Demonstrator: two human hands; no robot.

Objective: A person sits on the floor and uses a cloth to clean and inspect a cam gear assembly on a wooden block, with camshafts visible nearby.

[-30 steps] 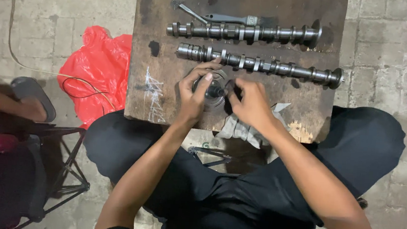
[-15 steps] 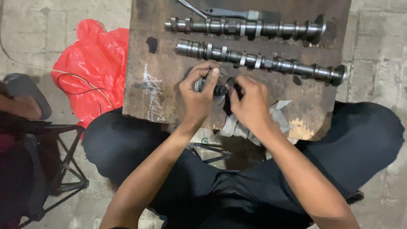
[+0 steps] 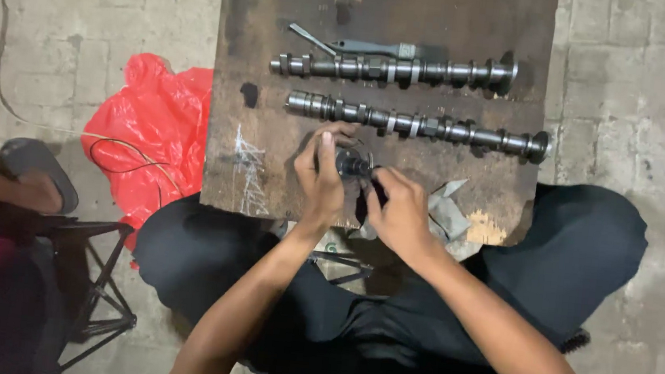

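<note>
- Dark, worn wood makes up the board (image 3: pixel 477 30) lying on the paved floor, just ahead of the seated person's knees.
- The left hand (image 3: pixel 320 176) is curled around a small dark metal part (image 3: pixel 351 163), thumb up along its side, fingers wrapped behind it.
- The right hand (image 3: pixel 397 209) closes on the same part from the other side; both grips are tight, the part held just above the board's near edge.
- Two long metal shafts lie across the board beyond the hands: the far shaft (image 3: pixel 392 69) and the near shaft (image 3: pixel 420 125), roughly parallel and apart.
- A slim grey tool (image 3: pixel 354 47) rests just beside the far shaft.
- A red plastic bag (image 3: pixel 150 141) lies on the floor against the board's left side.
- A grey rag (image 3: pixel 450 215) sits near the right hand.
</note>
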